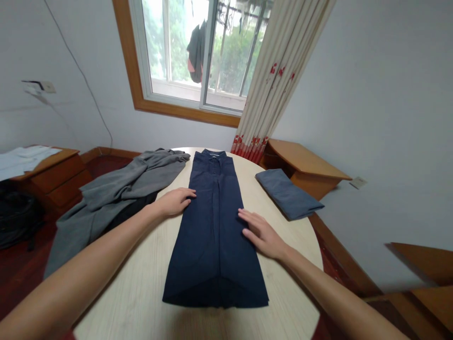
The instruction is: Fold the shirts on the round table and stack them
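Observation:
Dark navy trousers (212, 226) lie flat and folded lengthwise down the middle of a round pale wooden table (141, 288), waistband at the far end. My left hand (174, 201) rests open, fingers flat, on the trousers' left edge. My right hand (260, 233) lies open and flat on their right edge. Neither hand grips anything.
A heap of grey garments (120, 189) hangs over the table's left side. A folded blue-grey garment (287, 193) sits at the right rim. Wooden cabinets stand at left (53, 172) and right (304, 165). A window and curtain (279, 75) are behind.

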